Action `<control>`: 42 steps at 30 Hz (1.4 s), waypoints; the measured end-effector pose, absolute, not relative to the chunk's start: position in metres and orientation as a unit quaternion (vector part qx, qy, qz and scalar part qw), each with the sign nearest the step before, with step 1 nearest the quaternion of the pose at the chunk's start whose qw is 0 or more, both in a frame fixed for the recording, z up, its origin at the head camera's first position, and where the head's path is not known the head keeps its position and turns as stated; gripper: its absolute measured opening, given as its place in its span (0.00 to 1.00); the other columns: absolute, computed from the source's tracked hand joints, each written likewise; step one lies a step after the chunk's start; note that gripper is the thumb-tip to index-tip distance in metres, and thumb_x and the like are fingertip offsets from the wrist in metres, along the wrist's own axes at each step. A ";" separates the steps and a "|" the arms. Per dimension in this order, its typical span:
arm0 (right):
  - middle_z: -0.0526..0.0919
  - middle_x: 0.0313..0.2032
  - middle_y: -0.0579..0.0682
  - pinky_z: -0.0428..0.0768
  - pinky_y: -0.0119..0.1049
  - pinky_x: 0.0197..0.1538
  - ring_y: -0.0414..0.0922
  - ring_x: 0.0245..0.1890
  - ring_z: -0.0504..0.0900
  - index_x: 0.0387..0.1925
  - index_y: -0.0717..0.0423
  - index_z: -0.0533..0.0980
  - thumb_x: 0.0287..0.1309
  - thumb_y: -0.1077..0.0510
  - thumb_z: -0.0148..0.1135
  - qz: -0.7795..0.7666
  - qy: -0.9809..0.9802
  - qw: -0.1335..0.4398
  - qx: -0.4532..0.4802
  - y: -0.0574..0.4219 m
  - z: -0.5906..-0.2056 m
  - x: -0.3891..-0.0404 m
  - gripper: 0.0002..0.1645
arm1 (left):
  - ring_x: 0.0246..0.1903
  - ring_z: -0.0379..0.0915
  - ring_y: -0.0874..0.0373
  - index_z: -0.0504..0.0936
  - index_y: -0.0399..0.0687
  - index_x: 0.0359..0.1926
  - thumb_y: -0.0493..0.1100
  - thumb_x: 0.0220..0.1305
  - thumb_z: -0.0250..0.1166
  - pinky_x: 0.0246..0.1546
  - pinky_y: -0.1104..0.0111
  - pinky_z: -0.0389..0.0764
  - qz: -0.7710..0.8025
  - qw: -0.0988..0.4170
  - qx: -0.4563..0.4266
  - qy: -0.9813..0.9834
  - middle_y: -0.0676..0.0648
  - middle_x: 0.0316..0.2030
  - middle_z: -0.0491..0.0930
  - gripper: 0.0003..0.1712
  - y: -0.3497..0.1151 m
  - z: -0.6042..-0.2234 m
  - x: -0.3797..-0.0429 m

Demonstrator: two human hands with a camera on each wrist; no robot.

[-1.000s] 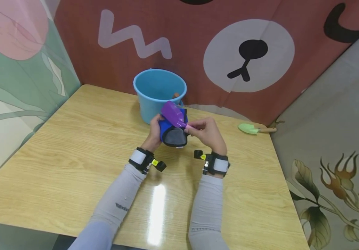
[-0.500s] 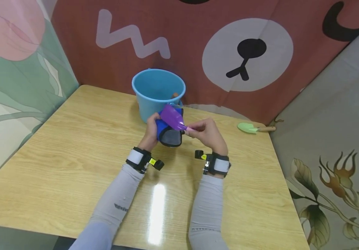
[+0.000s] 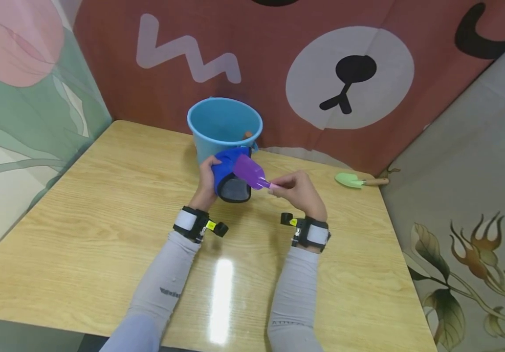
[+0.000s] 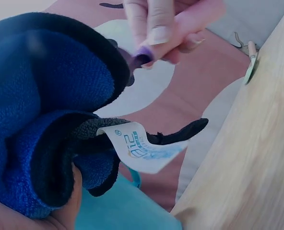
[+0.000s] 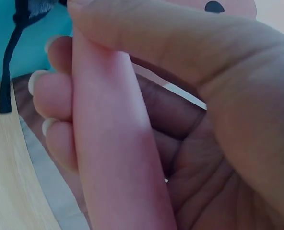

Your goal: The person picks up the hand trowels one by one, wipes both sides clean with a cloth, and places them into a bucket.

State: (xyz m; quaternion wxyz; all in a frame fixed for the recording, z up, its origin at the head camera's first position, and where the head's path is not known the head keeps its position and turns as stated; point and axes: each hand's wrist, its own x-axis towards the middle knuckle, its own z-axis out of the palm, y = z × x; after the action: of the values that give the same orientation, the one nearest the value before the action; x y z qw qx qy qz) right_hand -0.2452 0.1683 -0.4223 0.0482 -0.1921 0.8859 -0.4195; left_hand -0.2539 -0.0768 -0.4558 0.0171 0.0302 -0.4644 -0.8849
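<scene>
My left hand (image 3: pixel 206 184) grips a blue fabric piece (image 3: pixel 227 166) with black edging, bunched so that a grey patch faces forward. Its lining, a white printed tag (image 4: pixel 144 147) and a black strap end show in the left wrist view. With curled fingers and thumb, my right hand (image 3: pixel 300 193) holds a purple trowel (image 3: pixel 250 172) by its pink handle (image 5: pixel 115 143). The trowel's blade overlaps the front of the fabric in the head view; I cannot tell whether they touch. Behind both hands stands a light blue bucket (image 3: pixel 208 145).
Something brown (image 3: pixel 247 134) shows inside the bucket near its right rim. A green trowel (image 3: pixel 350 180) with a wooden handle lies at the table's back right. The wooden table (image 3: pixel 102 220) meets a printed cloth backdrop (image 3: pixel 261 44) at the back.
My left hand has shifted left with the blue fabric. The right hand has moved a little right and down with the purple trowel, so its blade now lies nearer the fabric's right edge.
</scene>
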 end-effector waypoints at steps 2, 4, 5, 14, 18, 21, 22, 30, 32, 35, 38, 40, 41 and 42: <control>0.90 0.38 0.50 0.85 0.46 0.48 0.45 0.38 0.88 0.44 0.54 0.88 0.60 0.55 0.72 -0.420 0.886 0.049 -0.192 0.172 -0.424 -0.245 0.12 | 0.49 0.63 0.59 0.64 0.46 0.51 0.45 0.53 0.45 0.54 0.70 0.65 -0.886 0.019 0.035 -0.463 0.52 0.50 0.65 0.22 -0.078 -0.456 -0.254; 0.90 0.39 0.50 0.85 0.45 0.48 0.45 0.38 0.88 0.44 0.54 0.88 0.60 0.55 0.73 -0.418 0.887 0.047 -0.191 0.175 -0.425 -0.246 0.12 | 0.50 0.63 0.58 0.63 0.44 0.55 0.45 0.53 0.45 0.56 0.70 0.64 -0.885 0.020 0.039 -0.464 0.51 0.51 0.65 0.26 -0.080 -0.455 -0.253; 0.90 0.39 0.50 0.85 0.45 0.49 0.45 0.39 0.88 0.44 0.54 0.88 0.60 0.55 0.73 -0.418 0.887 0.048 -0.189 0.177 -0.426 -0.246 0.12 | 0.51 0.63 0.58 0.62 0.44 0.56 0.45 0.53 0.45 0.57 0.70 0.64 -0.884 0.021 0.040 -0.465 0.51 0.52 0.65 0.27 -0.081 -0.455 -0.253; 0.90 0.41 0.52 0.84 0.48 0.50 0.48 0.41 0.88 0.45 0.56 0.88 0.61 0.56 0.72 -0.410 0.900 0.033 -0.144 0.193 -0.430 -0.246 0.12 | 0.52 0.61 0.59 0.63 0.48 0.48 0.45 0.53 0.47 0.58 0.69 0.61 -0.875 0.034 0.029 -0.481 0.53 0.50 0.63 0.20 -0.082 -0.452 -0.253; 0.90 0.41 0.52 0.84 0.47 0.47 0.48 0.39 0.87 0.46 0.55 0.88 0.61 0.53 0.72 -0.421 0.898 0.009 -0.128 0.196 -0.430 -0.244 0.14 | 0.50 0.61 0.59 0.64 0.48 0.47 0.45 0.54 0.47 0.56 0.69 0.62 -0.876 0.030 0.027 -0.481 0.53 0.49 0.63 0.17 -0.082 -0.452 -0.252; 0.90 0.41 0.52 0.83 0.46 0.46 0.48 0.40 0.86 0.47 0.54 0.88 0.62 0.50 0.71 -0.434 0.892 -0.011 -0.125 0.197 -0.429 -0.243 0.16 | 0.50 0.61 0.59 0.64 0.48 0.48 0.45 0.54 0.46 0.55 0.70 0.62 -0.874 0.021 0.030 -0.485 0.52 0.50 0.63 0.19 -0.080 -0.453 -0.251; 0.90 0.42 0.52 0.83 0.46 0.47 0.48 0.40 0.86 0.47 0.53 0.88 0.62 0.49 0.71 -0.439 0.889 -0.018 -0.125 0.197 -0.429 -0.243 0.17 | 0.50 0.61 0.59 0.64 0.47 0.49 0.45 0.54 0.46 0.55 0.70 0.63 -0.874 0.018 0.030 -0.485 0.52 0.50 0.63 0.20 -0.080 -0.453 -0.251; 0.90 0.41 0.56 0.82 0.35 0.43 0.44 0.38 0.86 0.48 0.56 0.87 0.61 0.52 0.72 -0.481 0.865 -0.070 -0.122 0.197 -0.428 -0.242 0.16 | 0.57 0.60 0.55 0.60 0.37 0.64 0.45 0.54 0.46 0.64 0.66 0.60 -0.869 0.004 0.037 -0.493 0.48 0.59 0.63 0.35 -0.074 -0.457 -0.252; 0.90 0.41 0.58 0.82 0.32 0.40 0.44 0.36 0.86 0.48 0.57 0.87 0.61 0.53 0.72 -0.490 0.860 -0.082 -0.119 0.196 -0.427 -0.242 0.16 | 0.58 0.60 0.55 0.63 0.37 0.60 0.44 0.53 0.48 0.65 0.65 0.60 -0.862 0.009 0.041 -0.505 0.47 0.58 0.63 0.31 -0.073 -0.458 -0.252; 0.89 0.41 0.60 0.81 0.30 0.37 0.45 0.34 0.85 0.49 0.59 0.86 0.62 0.54 0.71 -0.500 0.853 -0.097 -0.116 0.195 -0.426 -0.241 0.17 | 0.51 0.63 0.56 0.72 0.39 0.42 0.42 0.53 0.51 0.59 0.67 0.64 -0.840 0.034 0.046 -0.539 0.48 0.48 0.69 0.15 -0.072 -0.460 -0.253; 0.89 0.40 0.59 0.81 0.30 0.37 0.47 0.34 0.86 0.49 0.58 0.86 0.62 0.53 0.71 -0.502 0.850 -0.108 -0.117 0.193 -0.424 -0.241 0.17 | 0.39 0.65 0.57 0.72 0.46 0.22 0.40 0.53 0.54 0.47 0.70 0.68 -0.808 0.071 0.048 -0.583 0.51 0.31 0.69 0.06 -0.068 -0.462 -0.254; 0.90 0.40 0.58 0.82 0.30 0.38 0.48 0.35 0.87 0.48 0.58 0.87 0.61 0.52 0.72 -0.503 0.849 -0.108 -0.121 0.190 -0.423 -0.241 0.18 | 0.33 0.64 0.57 0.71 0.50 0.15 0.39 0.53 0.55 0.42 0.71 0.69 -0.785 0.086 0.043 -0.612 0.53 0.24 0.67 0.11 -0.066 -0.463 -0.254; 0.90 0.40 0.57 0.83 0.30 0.39 0.48 0.36 0.87 0.48 0.57 0.87 0.61 0.51 0.72 -0.503 0.848 -0.107 -0.125 0.188 -0.423 -0.241 0.18 | 0.32 0.64 0.58 0.71 0.52 0.15 0.39 0.53 0.55 0.40 0.71 0.69 -0.777 0.087 0.039 -0.622 0.54 0.22 0.66 0.12 -0.064 -0.463 -0.254; 0.90 0.40 0.57 0.83 0.31 0.40 0.48 0.36 0.87 0.47 0.57 0.87 0.61 0.51 0.72 -0.503 0.848 -0.104 -0.132 0.185 -0.422 -0.241 0.18 | 0.31 0.64 0.58 0.71 0.53 0.14 0.39 0.53 0.56 0.40 0.71 0.69 -0.771 0.088 0.036 -0.630 0.54 0.22 0.67 0.13 -0.063 -0.464 -0.253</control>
State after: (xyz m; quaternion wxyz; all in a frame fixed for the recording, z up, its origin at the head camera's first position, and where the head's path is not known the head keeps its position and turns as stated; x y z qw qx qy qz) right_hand -0.2411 0.1855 -0.4223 -0.1037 -0.1316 0.8476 -0.5034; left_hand -0.2532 -0.0630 -0.4636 0.0880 0.0357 -0.6299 -0.7708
